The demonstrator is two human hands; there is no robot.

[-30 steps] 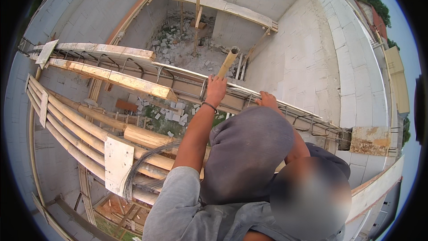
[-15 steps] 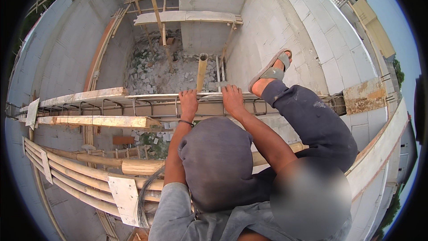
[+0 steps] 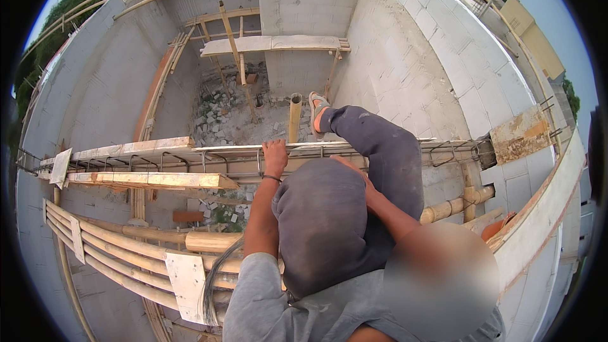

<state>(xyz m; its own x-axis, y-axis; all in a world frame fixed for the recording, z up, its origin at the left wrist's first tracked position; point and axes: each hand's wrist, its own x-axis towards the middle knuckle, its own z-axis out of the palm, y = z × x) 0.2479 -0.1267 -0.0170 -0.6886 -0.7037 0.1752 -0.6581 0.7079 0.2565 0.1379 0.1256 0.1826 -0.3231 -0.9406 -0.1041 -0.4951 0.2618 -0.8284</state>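
Note:
My left hand (image 3: 275,157) is closed over the top edge of a long wooden formwork board (image 3: 370,146). Along that board runs a cage of steel rebar (image 3: 259,161). My right hand (image 3: 354,172) lies beside the bent left knee (image 3: 323,209), which hides part of it. Its visible fingers look stretched out, close to the rebar, with nothing seen in them. My right leg (image 3: 392,152) crosses over the board. The sandalled foot (image 3: 316,114) hangs on the far side, next to an upright bamboo pole (image 3: 295,117).
Bamboo poles (image 3: 120,265) form a scaffold at the lower left, with a wire bundle (image 3: 214,282) over them. Far below, rubble (image 3: 218,114) covers the ground. Pale block walls (image 3: 437,38) enclose the space. A plank platform (image 3: 272,44) spans the back.
My right leg has swung left, its foot now lower beside the upright pole. My right hand has left the board edge and drawn back beside the knee. The left hand keeps its hold.

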